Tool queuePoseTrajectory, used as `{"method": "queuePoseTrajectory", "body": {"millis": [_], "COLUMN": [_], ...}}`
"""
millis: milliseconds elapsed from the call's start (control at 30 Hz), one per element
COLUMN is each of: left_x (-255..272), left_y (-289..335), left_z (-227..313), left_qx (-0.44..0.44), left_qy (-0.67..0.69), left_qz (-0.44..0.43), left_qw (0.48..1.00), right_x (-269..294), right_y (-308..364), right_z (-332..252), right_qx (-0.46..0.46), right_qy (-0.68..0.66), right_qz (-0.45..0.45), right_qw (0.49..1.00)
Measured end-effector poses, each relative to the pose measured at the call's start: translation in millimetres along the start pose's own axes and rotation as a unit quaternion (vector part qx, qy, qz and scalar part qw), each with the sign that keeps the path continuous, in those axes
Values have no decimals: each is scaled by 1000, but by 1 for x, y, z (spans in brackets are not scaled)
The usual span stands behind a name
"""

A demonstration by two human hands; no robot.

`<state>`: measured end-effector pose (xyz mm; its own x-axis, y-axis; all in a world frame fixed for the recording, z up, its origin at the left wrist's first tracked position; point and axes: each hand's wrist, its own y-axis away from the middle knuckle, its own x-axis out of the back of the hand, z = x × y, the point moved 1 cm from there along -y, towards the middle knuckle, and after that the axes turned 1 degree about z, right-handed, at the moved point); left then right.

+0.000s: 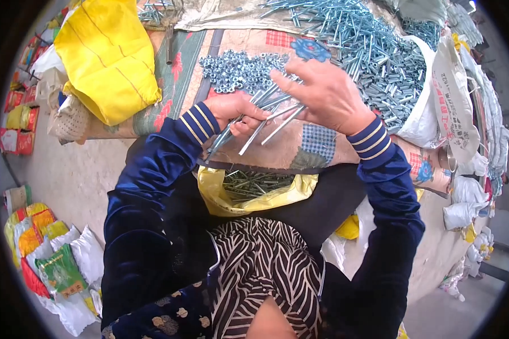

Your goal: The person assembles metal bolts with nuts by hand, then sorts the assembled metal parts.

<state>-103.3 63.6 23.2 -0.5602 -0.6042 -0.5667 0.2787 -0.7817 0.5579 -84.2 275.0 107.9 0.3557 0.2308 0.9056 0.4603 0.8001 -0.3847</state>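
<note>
Above the near edge of the cloth-covered table, my left hand (232,111) is closed around a loose bundle of long, thin metal bolts (281,125), which fan out at different angles. My right hand (331,93) is bent over the other end of the bundle. Its fingers are curled at the bolts there; the exact grip of the fingertips is partly hidden. Just beyond both hands lies a spread of small metal hex nuts (232,69). To the right is a heap of short metal sleeves (393,82), and behind it a heap of long bolts (336,25).
An open yellow bag (210,195) with more metal rods sits at my lap, below the table edge. A large yellow sack (108,65) lies on the left. The white sack (455,104) borders the sleeves on the right. Colourful packages (59,268) lie on the floor.
</note>
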Motion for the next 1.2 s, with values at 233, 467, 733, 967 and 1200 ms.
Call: {"method": "queuePoseTrajectory", "body": {"millis": [233,467,733,967,1200], "left_x": [-1,12,36,9,-53], "left_y": [3,0,10,-26,-72], "left_z": [6,6,19,61,66], "left_qx": [58,41,-25,-202,-370], "left_qy": [-52,-94,-41,-63,-17], "left_qz": [-8,-22,-125,23,52], "left_qw": [997,995,991,977,928], "right_x": [-37,-39,-37,-50,-61], "right_y": [5,27,112,86,58], "right_z": [5,21,72,29,12], "right_qx": [43,59,-208,-503,-536], "right_qy": [47,49,-19,-613,-575], "right_qz": [-102,-75,-65,255,367], "right_qw": [993,994,976,553,498]}}
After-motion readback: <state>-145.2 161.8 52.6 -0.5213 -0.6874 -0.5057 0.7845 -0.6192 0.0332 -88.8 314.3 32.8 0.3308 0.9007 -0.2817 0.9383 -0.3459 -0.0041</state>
